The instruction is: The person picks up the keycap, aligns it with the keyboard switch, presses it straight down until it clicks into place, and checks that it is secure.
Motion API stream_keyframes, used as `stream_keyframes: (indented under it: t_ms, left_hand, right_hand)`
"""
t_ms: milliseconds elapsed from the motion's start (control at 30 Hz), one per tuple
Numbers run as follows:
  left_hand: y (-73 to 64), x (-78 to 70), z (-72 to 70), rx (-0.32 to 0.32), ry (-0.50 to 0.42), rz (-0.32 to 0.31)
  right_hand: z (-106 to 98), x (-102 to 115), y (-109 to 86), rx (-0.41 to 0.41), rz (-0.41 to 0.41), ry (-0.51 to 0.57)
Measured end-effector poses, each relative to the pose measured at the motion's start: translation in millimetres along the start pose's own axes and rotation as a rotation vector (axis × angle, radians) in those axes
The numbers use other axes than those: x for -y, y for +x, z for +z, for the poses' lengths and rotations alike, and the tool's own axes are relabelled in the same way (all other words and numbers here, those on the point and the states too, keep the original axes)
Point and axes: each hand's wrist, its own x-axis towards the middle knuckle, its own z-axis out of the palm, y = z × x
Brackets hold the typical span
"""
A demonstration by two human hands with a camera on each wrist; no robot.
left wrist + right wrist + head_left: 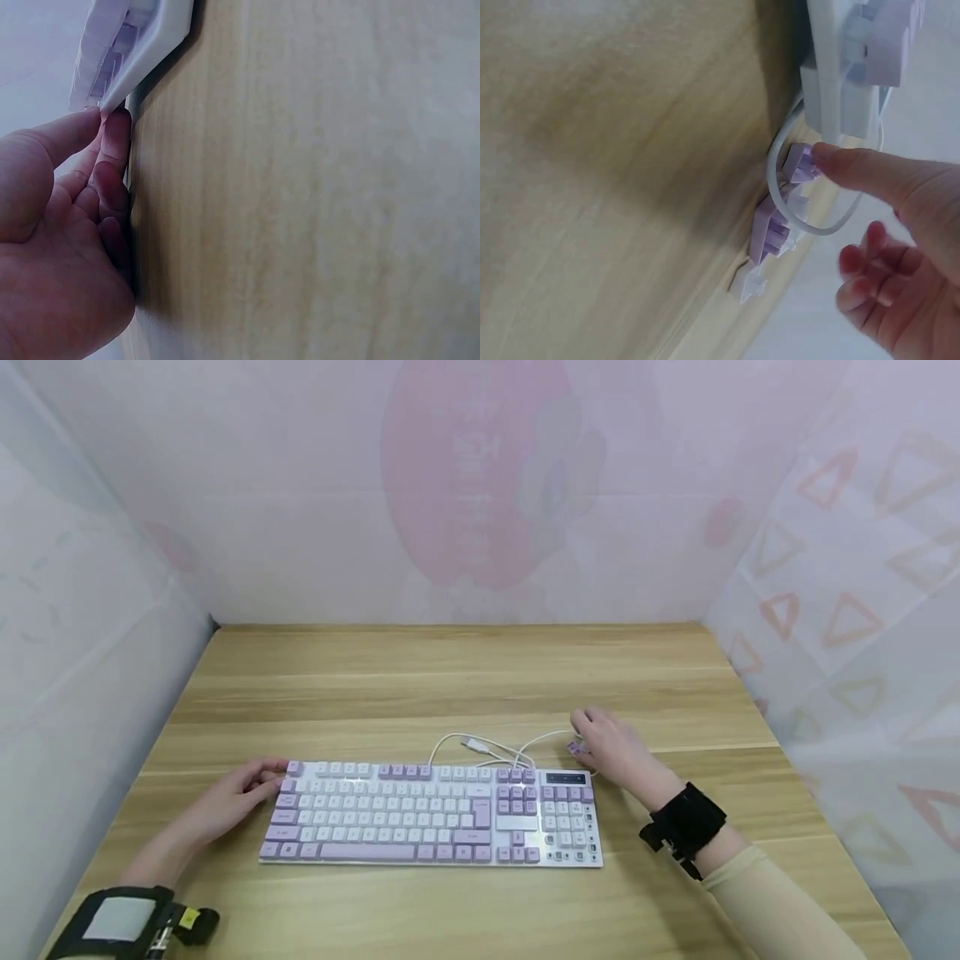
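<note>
A white and purple keyboard (397,814) lies on the wooden table. At its left edge, my left hand (236,797) pinches the corner, thumb on the top side and fingertips under the rim (154,56). Behind the far right corner, my right hand (618,752) is lowered beside loose keycaps (576,748). In the right wrist view its thumb overlaps a small purple keycap (800,163), while the other fingers are loosely bent, apart from the thumb. A longer purple keycap (762,229) and a white keycap (748,283) lie close by. Bare switches (567,855) show at the number pad's right and bottom.
The keyboard's white cable (442,742) loops behind it, with a USB plug (475,744) on the table. One cable loop (775,172) passes around the keycaps near my right thumb. Patterned fabric walls (480,560) enclose the wooden table (450,668) at the back and sides.
</note>
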Motion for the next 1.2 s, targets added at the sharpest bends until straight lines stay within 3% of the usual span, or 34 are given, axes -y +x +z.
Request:
stream_keyframes:
  t_ms: [167, 400, 567, 633, 700, 767, 933, 1033, 1200]
  left_hand:
    - [-1.2, -1.8, -1.3, 0.007, 0.003, -0.012]
    - [-1.8, -3.4, -2.0, 0.009, -0.001, -0.017]
    - [-1.9, -3.9, -3.0, 0.009, -0.009, -0.01]
    - [-2.4, -4.2, -3.3, 0.01, -0.012, -0.01]
    - [-3.2, -4.5, -3.6, 0.009, -0.011, -0.009]
    - [-2.6, -4.3, -3.0, 0.008, -0.008, -0.006]
    - [-1.8, -3.6, -2.3, 0.004, 0.003, 0.003]
    - [-2.0, -3.7, -2.6, 0.005, 0.007, 0.005]
    - [-1.3, -2.8, -2.4, 0.008, 0.007, 0.004]
  right_hand:
    - [2.9, 1.6, -1.5, -0.035, -0.084, -0.046]
    - [10.7, 2.2, -1.6, -0.012, -0.077, -0.138]
    - [9.5, 4.3, -0.4, -0.004, -0.076, -0.114]
    - [6.6, 5.0, 0.1, 0.014, -0.062, -0.054]
    - [1.6, 5.1, 0.4, 0.041, -0.028, 0.056]
    - [-4.1, 3.4, 0.9, 0.076, 0.023, 0.231]
    - [-18.7, -3.7, 0.8, 0.185, 0.181, 0.838]
    - [-23.6, -7.0, -1.1, 0.225, 0.237, 1.127]
    - [-26.1, -8.5, -4.1, 0.253, 0.219, 1.379]
